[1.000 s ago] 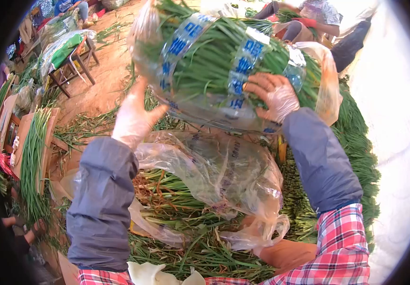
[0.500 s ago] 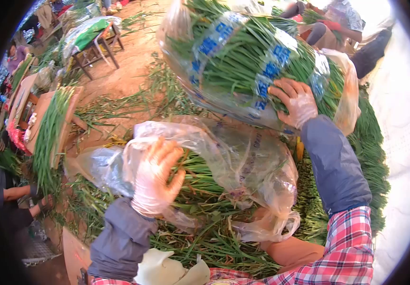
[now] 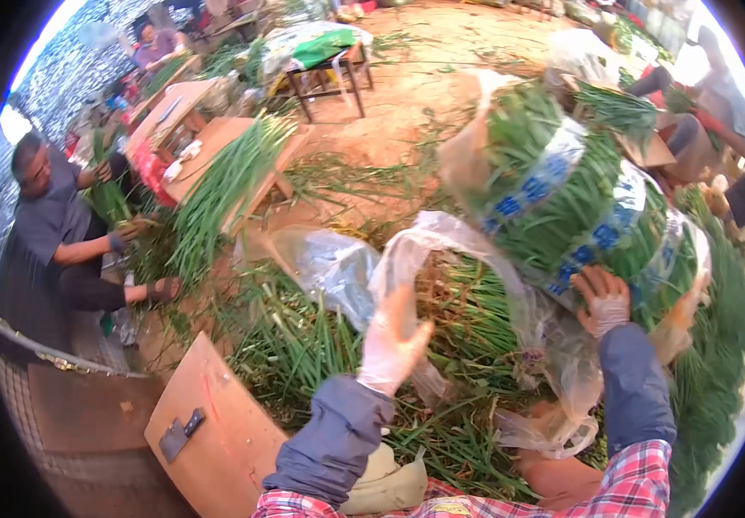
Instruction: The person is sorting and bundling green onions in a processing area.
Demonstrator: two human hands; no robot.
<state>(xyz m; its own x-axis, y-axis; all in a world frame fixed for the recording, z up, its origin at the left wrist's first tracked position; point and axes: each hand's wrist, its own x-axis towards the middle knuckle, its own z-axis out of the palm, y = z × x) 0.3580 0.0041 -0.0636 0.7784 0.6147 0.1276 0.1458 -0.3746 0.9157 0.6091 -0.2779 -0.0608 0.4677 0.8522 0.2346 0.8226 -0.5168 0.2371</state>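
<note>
My right hand (image 3: 602, 300), in a thin clear glove, rests with fingers spread on a big clear plastic bag with blue printing (image 3: 554, 173), packed with long green leafy stalks. My left hand (image 3: 396, 341), gloved too, is raised with its thumb apart from its fingers. Its fingertips are at the rim of a second, open plastic bag (image 3: 428, 229), and I see no firm grip on it. Inside that bag lie green stalks (image 3: 476, 315) with brownish bits on top. Loose stalks and trimmings (image 3: 450, 457) are heaped below both hands.
A wooden board (image 3: 225, 432) with a cleaver (image 3: 182, 434) lies at lower left. Behind it, a seated person (image 3: 61, 224) holds stalks. More stalks (image 3: 234, 190) drape over a low wooden bench. Dense green bundles (image 3: 709, 371) line the right. A dark stool (image 3: 329, 78) stands farther back.
The view has swung left, bringing the seated person and cleaver into sight. My right hand stays on the full bag. My left hand remains at the open bag's rim, its fingers now closer together.
</note>
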